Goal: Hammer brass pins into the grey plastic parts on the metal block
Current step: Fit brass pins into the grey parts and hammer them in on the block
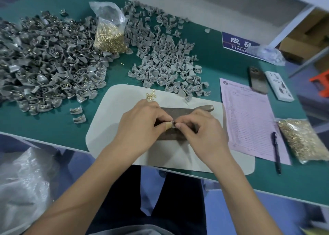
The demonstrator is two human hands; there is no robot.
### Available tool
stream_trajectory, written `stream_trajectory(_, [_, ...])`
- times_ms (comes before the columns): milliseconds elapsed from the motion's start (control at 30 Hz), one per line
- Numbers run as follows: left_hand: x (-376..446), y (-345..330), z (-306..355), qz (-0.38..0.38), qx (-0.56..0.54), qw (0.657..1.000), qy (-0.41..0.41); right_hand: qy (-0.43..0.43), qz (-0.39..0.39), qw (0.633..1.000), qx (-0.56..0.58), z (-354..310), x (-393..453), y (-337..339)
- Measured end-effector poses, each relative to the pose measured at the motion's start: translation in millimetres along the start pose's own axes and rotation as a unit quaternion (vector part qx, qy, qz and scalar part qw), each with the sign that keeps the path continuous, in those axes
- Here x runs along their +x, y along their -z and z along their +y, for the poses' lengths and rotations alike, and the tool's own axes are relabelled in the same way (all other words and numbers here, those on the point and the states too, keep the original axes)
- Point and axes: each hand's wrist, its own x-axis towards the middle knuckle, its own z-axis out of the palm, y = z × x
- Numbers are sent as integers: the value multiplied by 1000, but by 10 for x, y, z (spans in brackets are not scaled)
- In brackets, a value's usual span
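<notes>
Counts, as seen from beside the bench:

Hands: 2, left hand and right hand.
Metal block: 1.
White mat: 1.
Grey part pinched between the fingers: 1.
Heaps of grey parts: 2, left heap and right heap; pieces too many to count.
Stray grey parts near the mat: 2.
Bags of brass pins: 2, one upright, one flat.
Loose pins on mat: small cluster, number unclear.
Pink form: 1.
Pen: 1.
Blue sign: 1.
</notes>
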Motion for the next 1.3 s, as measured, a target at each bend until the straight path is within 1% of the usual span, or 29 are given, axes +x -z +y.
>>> stream_trajectory(133, [-1, -20, -17, 3, -16, 1000, 8, -22, -4, 1000, -21, -56, 11, 25])
stream_trajectory(433, [-5, -46, -53, 12, -16, 1000, 13, -32, -9, 996, -85, -188, 32, 53])
stream_trajectory(533, [-4, -44, -43, 14, -8, 1000, 20, 6, -21, 988, -154, -274, 64, 79])
stream_trajectory(600, [-4, -43, -44, 14, -6, 1000, 19, 41, -31, 974, -221, -349, 78, 59])
stream_trajectory(667, [-5, -46, -45, 15, -8, 1000, 14, 51, -36, 963, -263, -378, 89, 52])
stream_trajectory(700, [-7, -48, -48, 19, -10, 1000, 14, 51, -37, 963, -264, -369, 94, 59])
stream_trajectory(767, [-14, -55, -51, 27, -15, 999, 20, 32, -36, 974, -222, -314, 100, 99])
stream_trajectory(833, [-14, -56, -51, 30, -17, 999, 23, -2, -30, 989, -144, -235, 94, 134])
stream_trajectory(867, [-12, -53, -52, 28, -17, 999, 22, -17, -24, 993, -110, -204, 86, 132])
stream_trajectory(933, [-10, -47, -52, 25, -14, 999, 21, -35, -19, 996, -77, -165, 74, 84])
stream_trajectory(1067, [-11, -43, -47, 22, -15, 999, 27, -37, -12, 998, -47, -104, 82, 13])
stream_trajectory(1233, [-46, -25, -5, 28, 4, 999, 17, -30, -19, 999, 41, 5, 58, -7])
stream_trajectory(1300, [-50, -23, 9, 32, 14, 999, 15, -29, -10, 998, 51, 34, 59, -18])
